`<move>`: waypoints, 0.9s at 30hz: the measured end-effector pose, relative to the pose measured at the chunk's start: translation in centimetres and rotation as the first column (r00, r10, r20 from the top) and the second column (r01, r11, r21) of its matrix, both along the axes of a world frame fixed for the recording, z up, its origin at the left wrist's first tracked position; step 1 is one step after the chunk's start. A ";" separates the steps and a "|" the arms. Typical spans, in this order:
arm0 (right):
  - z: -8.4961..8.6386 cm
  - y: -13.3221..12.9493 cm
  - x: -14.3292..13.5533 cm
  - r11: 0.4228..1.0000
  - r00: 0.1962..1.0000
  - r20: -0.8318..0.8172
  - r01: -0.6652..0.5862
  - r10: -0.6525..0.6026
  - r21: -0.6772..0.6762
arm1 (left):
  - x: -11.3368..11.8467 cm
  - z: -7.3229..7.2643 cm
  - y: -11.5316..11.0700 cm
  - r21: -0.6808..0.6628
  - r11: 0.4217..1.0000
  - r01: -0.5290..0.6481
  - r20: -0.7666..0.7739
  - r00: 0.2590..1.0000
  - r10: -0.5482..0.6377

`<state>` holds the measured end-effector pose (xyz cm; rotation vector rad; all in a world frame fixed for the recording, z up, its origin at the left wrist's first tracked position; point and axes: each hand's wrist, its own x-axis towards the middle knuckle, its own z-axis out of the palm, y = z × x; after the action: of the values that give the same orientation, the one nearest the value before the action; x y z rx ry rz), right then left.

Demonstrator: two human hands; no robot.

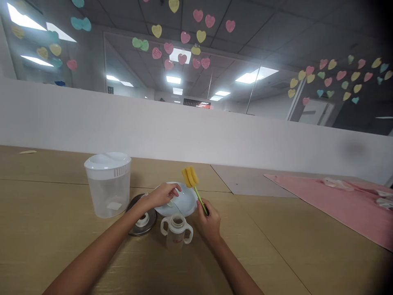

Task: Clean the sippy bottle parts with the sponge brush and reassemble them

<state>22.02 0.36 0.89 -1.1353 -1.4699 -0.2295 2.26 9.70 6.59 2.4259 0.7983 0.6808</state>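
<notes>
My right hand [209, 219] is closed around the green handle of a sponge bottle brush [190, 177], its yellow head pointing up. Over the white bowl [188, 200], my left hand [163, 194] has its fingers loosely bent and apart. Just below those fingers is a small translucent piece [171, 201], partly hidden; whether they touch it is unclear. A clear baby bottle [176, 235] with two white handles stands upright and uncapped in front of the bowl. Beneath my left forearm, a round metal tray [139, 232] carries a white ring-shaped part [142, 221].
To the left stands a clear plastic bucket [108, 192] with a white rim. A pink cloth [331, 205] covers the table's right side, with crumpled pale material [340, 183] on it. Behind the tabletop [264, 262] runs a white wall [172, 135] below glass.
</notes>
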 end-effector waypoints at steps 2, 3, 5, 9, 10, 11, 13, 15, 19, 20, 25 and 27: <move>0.0 0.0 0.0 1.000 1.000 -0.009 -0.008 0.008 -0.012 | -0.2 0.0 0.1 -0.001 1.000 -0.002 0.000 1.000 0.002; 0.0 0.0 0.0 1.000 1.000 -0.009 -0.012 0.012 -0.014 | -0.3 0.1 0.2 -0.003 1.000 -0.007 0.008 1.000 0.007; 0.0 -0.1 -0.1 1.000 1.000 -0.005 -0.015 0.015 -0.015 | -0.6 0.5 0.4 -0.005 1.000 -0.026 0.056 0.998 0.027; -0.1 0.0 -0.1 1.000 1.000 -0.001 -0.018 0.018 -0.024 | -1.4 1.8 0.7 -0.013 0.995 -0.101 0.282 0.954 0.101; -0.1 0.0 0.0 1.000 1.000 -0.003 -0.016 0.016 -0.026 | -1.7 2.2 0.7 -0.026 0.992 -0.121 0.341 0.932 0.122; -0.2 0.1 0.0 1.000 1.000 -0.004 -0.012 0.012 -0.028 | -1.9 2.6 0.6 -0.043 0.990 -0.134 0.391 0.909 0.140; -0.3 0.2 0.0 0.999 1.000 0.003 0.001 -0.001 -0.033 | -2.3 3.4 0.3 -0.078 0.987 -0.139 0.461 0.873 0.159; -0.5 0.2 0.0 1.000 0.999 0.035 0.011 -0.010 -0.023 | -2.6 4.0 -0.1 -0.100 0.988 -0.119 0.497 0.854 0.153; -0.6 0.3 0.0 0.999 0.991 0.134 0.022 -0.025 0.023 | -2.6 4.8 -1.2 -0.114 0.991 -0.064 0.525 0.844 0.114; -0.6 0.3 0.0 0.999 0.987 0.159 0.026 -0.030 0.027 | -2.6 5.0 -1.5 -0.110 0.992 -0.055 0.526 0.844 0.105; -0.7 0.6 0.3 0.997 0.973 0.215 0.071 -0.079 0.042 | -2.3 5.2 -2.2 -0.107 0.994 -0.037 0.502 0.860 0.087; -0.7 0.7 0.4 0.995 0.973 0.207 0.096 -0.102 0.040 | -2.3 5.3 -2.4 -0.114 0.993 -0.026 0.496 0.865 0.080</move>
<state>22.43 1.02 0.24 -1.1900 -1.5898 -0.4506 -0.07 7.33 11.86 1.9976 0.6615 1.1957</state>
